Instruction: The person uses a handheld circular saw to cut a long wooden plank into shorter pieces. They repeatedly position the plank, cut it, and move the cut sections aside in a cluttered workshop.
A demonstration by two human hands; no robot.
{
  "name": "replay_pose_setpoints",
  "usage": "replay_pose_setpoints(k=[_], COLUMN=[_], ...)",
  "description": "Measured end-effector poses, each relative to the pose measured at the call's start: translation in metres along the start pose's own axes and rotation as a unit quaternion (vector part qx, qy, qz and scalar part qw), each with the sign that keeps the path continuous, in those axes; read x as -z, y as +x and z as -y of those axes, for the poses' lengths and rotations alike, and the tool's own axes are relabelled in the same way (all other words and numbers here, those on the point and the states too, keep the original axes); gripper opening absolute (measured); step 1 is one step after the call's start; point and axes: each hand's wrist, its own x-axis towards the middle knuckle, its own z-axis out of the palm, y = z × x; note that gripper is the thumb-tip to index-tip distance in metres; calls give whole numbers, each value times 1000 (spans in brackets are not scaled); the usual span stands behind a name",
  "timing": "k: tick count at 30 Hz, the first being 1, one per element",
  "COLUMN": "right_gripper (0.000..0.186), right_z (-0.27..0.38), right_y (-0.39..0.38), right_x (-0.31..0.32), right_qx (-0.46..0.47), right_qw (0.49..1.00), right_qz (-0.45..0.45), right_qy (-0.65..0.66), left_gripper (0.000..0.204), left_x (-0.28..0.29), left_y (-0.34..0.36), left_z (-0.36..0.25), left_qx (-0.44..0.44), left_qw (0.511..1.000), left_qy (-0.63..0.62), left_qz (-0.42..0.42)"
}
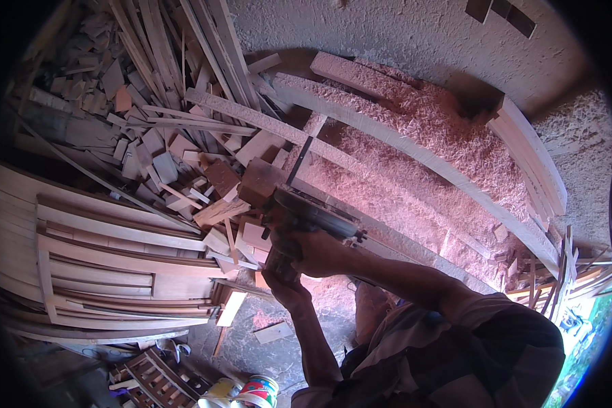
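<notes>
The room is dim overall, with the strongest daylight coming in at the lower right, where the opening (581,336) burns out to blue-white glare. A hazy pink brightness spreads over the shavings (449,129) right of centre, washing out fine detail there. The wall (401,30) along the top is a duller grey, with dark shadow beneath the stacked curved pieces (532,156) at the right. The power tool (323,219) near the middle is dark and soft-edged, and the shirt (483,340) sinks largely into shadow. The lower left is murky. Fisheye distortion bends edges toward a black, vignetted rim.
</notes>
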Motion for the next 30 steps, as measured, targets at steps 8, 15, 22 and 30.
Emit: replay_pose_setpoints(k=[8, 15, 22, 30], right_gripper=[49, 51, 47, 37], right_z=[26, 45, 38, -29], right_y=[71, 62, -62, -293], right_x=[-11, 6, 74, 157], right_qx=[22, 203, 218, 4], right_qw=[999, 975, 958, 954], right_qz=[28, -61, -175, -290], right_qy=[-20, 66, 66, 83], left_gripper=[69, 69, 67, 65], left_x=[6, -17, -78, -99], left_y=[71, 72, -31, -172], left_z=[-36, -76, -43, 85], left_qx=[-32, -195, -155, -66], left_qw=[999, 977, 966, 889], left_qy=[0, 53, 129, 277], left_qz=[-41, 62, 163, 360])
